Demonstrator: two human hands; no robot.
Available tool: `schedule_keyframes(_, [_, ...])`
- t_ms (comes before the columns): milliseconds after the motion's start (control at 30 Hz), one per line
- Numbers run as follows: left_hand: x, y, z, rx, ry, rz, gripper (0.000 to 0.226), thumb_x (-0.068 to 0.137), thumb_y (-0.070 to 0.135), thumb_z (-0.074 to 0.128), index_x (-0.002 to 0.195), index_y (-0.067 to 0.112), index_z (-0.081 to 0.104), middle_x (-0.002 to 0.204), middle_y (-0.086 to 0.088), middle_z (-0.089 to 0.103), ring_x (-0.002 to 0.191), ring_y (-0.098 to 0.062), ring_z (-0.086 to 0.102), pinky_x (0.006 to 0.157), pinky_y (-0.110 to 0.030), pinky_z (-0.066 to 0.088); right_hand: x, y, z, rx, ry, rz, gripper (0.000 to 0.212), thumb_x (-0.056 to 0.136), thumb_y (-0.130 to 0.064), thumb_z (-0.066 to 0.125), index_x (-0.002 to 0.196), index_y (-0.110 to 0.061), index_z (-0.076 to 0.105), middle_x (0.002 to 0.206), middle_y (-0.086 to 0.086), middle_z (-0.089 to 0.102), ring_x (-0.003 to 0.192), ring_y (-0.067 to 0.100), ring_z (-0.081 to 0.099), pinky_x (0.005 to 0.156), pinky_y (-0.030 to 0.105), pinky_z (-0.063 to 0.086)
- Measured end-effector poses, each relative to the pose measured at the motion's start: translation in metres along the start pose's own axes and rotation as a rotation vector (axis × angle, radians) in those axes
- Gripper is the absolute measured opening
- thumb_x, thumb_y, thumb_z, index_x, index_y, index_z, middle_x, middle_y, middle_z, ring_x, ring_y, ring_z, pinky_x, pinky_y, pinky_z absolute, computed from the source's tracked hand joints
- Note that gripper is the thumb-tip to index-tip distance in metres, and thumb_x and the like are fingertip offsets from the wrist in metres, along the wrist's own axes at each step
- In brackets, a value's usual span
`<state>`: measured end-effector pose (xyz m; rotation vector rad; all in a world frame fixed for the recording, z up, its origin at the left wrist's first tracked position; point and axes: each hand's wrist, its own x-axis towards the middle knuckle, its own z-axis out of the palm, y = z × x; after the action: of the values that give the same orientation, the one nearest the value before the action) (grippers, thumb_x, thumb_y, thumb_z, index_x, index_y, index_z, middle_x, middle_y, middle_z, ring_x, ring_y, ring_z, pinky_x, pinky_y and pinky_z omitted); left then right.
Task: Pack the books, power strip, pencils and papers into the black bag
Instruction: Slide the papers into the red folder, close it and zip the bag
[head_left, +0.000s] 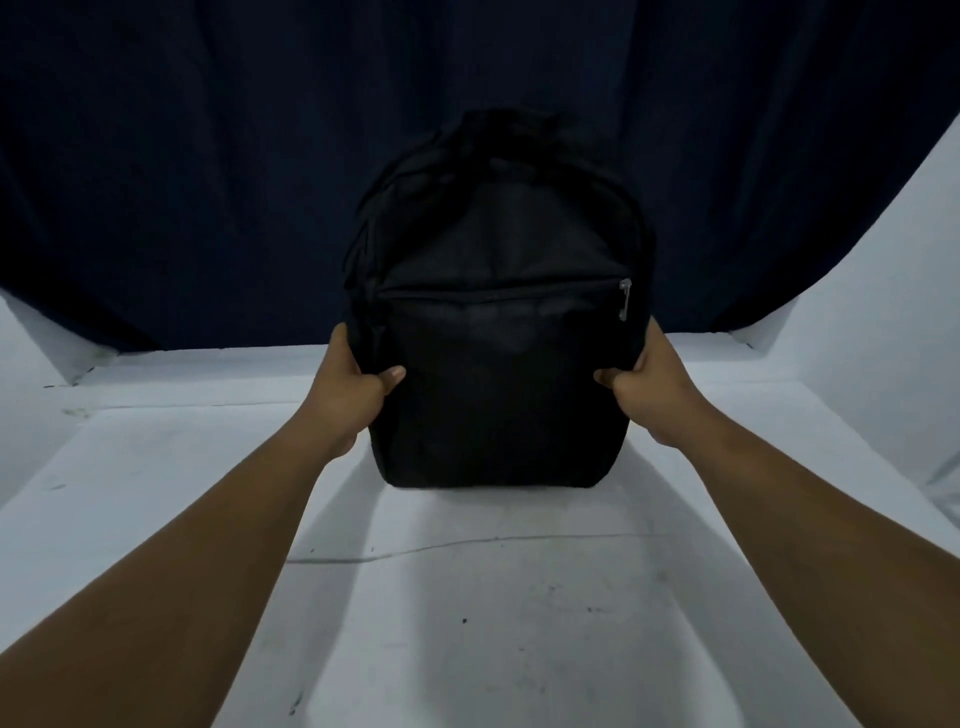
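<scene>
Standing upright at the centre of the frame on the white table (467, 597), the black bag (498, 364) is clamped at its lower sides by the left hand (358, 395) and right hand (649, 384), its soft, probably weighty fabric best held there.

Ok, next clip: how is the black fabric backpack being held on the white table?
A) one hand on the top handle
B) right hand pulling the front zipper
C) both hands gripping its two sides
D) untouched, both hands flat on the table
C: the left hand and right hand each grip one side of the upright black fabric backpack, thumbs on its front.
</scene>
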<state>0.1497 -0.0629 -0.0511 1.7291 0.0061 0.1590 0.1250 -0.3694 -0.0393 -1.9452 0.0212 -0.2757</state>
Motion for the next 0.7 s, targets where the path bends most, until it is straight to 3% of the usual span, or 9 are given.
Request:
schedule_keyframes(267, [0.045,0.003,0.047,-0.032,0.086,-0.011,0.043,0.096,0.001,0.061,0.128,0.023,0.044,0.120,0.008,0.060,0.115,-0.015,0.058,0.096,-0.034,0.051,0.061,0.035,-0.020,0.109,-0.014,0.025,0.076,0.083,0.009,0.063,0.141,-0.034,0.040,0.123,-0.008,0.060,0.117,0.015,0.057,0.102,0.044,0.051])
schedule_keyframes(333, [0.060,0.003,0.055,-0.049,0.127,-0.010,0.035,0.097,0.001,0.059,0.121,0.023,0.047,0.117,0.007,0.062,0.112,-0.014,0.060,0.088,-0.029,0.051,0.080,0.040,-0.019,0.117,-0.003,0.019,0.074,0.082,0.010,0.062,0.139,-0.032,0.042,0.119,-0.009,0.062,0.113,0.014,0.059,0.096,0.038,0.053])
schedule_keyframes(433, [0.081,-0.007,0.063,-0.068,0.174,-0.010,0.031,0.097,0.002,0.059,0.115,0.025,0.050,0.118,0.002,0.064,0.109,-0.017,0.063,0.090,-0.035,0.054,0.106,0.048,-0.014,0.120,0.031,0.008,0.062,0.082,0.010,0.063,0.129,-0.028,0.048,0.109,-0.012,0.064,0.104,0.009,0.062,0.087,0.029,0.054])
schedule_keyframes(533, [0.096,-0.020,0.071,-0.083,0.186,-0.006,0.032,0.098,0.002,0.058,0.108,0.031,0.048,0.118,0.004,0.063,0.109,-0.015,0.062,0.090,-0.035,0.053,0.125,0.063,-0.008,0.128,0.048,0.003,0.059,0.084,0.004,0.067,0.127,-0.032,0.047,0.110,-0.016,0.062,0.102,0.002,0.060,0.090,0.028,0.052])
schedule_keyframes(700, [0.112,-0.040,0.080,-0.077,0.158,-0.037,0.038,0.100,0.004,0.056,0.125,0.029,0.042,0.121,0.013,0.061,0.114,-0.008,0.058,0.095,-0.035,0.049,0.139,0.098,0.006,0.193,-0.010,0.048,0.074,0.086,-0.005,0.071,0.136,-0.048,0.037,0.127,-0.020,0.057,0.120,0.008,0.054,0.104,0.035,0.044])
